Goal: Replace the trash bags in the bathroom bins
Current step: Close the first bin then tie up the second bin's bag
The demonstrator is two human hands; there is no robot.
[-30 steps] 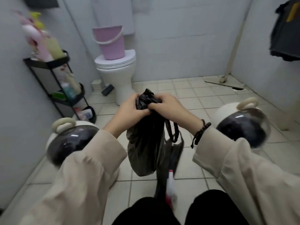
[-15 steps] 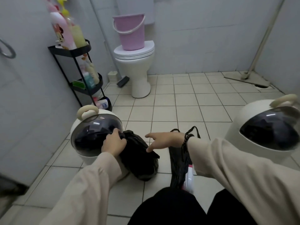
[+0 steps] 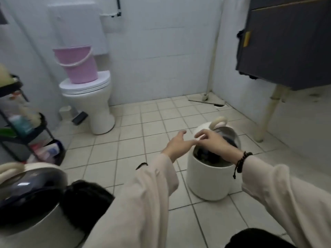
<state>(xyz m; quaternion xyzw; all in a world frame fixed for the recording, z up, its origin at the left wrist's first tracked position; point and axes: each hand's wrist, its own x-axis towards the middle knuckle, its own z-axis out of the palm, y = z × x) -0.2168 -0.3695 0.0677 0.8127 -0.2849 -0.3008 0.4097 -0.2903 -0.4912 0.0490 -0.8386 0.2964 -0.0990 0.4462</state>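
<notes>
I am crouched on a tiled bathroom floor, looking down at my two hands stretched out in front of me over a small white bin.

My left hand and my right hand are empty, fingers spread loosely. They nearly meet above the rim of the right bin, just in front of me and slightly to my right. Its domed lid is tipped back and open. Dark bag material fills the mouth of this bin, so I judge it has not been emptied.

At my lower left sits the left bin, the same kind, with its dark dome closed. Touching its right side on the floor is a lumpy black trash bag, gathered at the top. I take this to be a full bag pulled out and set aside. If so, roughly the first removal is done, and pulling the second bag and fitting new liners in both bins is left.

Much is uncertain. The picture is blurred by motion. My left sleeve covers part of the floor and part of the black bag. I cannot tell whether the left bin has a fresh liner, since its lid hides the inside. I see no clear supply of new bags; a small dark loop shows beside my left sleeve, but I cannot tell what it is. My right wrist hides part of the right bin's contents.

Beyond, a pink bucket stands on a closed toilet.
</notes>
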